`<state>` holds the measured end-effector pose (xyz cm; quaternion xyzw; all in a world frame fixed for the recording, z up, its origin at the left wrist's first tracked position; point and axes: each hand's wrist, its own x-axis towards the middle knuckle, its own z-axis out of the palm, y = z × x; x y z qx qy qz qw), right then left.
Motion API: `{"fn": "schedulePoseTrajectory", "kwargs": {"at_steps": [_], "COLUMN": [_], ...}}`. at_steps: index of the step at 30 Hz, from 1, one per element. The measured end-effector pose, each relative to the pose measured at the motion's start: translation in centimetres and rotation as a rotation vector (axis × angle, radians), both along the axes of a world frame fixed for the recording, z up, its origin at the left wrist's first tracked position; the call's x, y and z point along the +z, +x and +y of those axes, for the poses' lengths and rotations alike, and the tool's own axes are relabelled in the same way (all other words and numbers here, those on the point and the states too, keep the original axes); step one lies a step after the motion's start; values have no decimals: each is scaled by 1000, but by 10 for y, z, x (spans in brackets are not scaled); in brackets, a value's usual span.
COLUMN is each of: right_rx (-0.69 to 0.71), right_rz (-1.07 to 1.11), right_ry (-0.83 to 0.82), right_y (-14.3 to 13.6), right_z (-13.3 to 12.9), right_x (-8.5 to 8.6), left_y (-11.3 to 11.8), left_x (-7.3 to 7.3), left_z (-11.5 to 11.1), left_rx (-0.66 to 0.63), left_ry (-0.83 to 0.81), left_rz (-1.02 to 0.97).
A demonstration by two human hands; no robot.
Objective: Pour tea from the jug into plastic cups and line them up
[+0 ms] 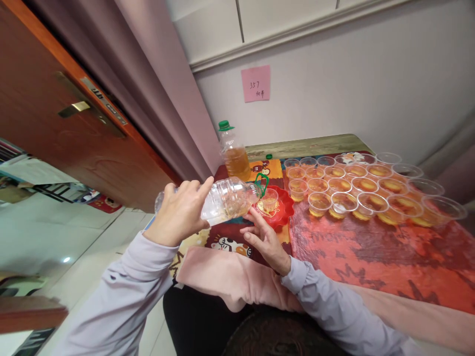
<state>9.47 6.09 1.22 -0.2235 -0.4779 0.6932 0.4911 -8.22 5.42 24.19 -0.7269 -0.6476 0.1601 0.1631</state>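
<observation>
My left hand [181, 207] is wrapped round the lower part of a clear plastic bottle [228, 198], which lies nearly level with its neck to the right. A little yellowish liquid shows inside it. The bottle's green-ringed mouth is over a clear cup [269, 200] on a red scalloped plate [284, 210]. Below the neck, my right hand [265, 240] has its fingers spread, the fingertips at the bottle's underside near the plate. Rows of clear cups [344, 201] with yellow liquid stand to the right. Behind the held bottle stands a green-capped bottle [237, 160], partly full of amber liquid.
A loose green cap [269, 156] lies near the back edge of the table. A pink cloth [222, 272] hangs over the front edge. The wall with a pink note [256, 84] rises behind, and a brown door [74, 99] stands at the left.
</observation>
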Motion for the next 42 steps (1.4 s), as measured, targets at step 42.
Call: {"fn": "schedulePoseTrajectory", "kwargs": {"at_steps": [42], "right_rx": [8], "right_rz": [-7], "right_ry": [-19], "right_y": [-1], "right_z": [1], "right_x": [1], "left_y": [-13], "left_x": [-13], "left_z": [-1], "left_rx": [16], "left_ry": [30], "left_rz": [-31]}}
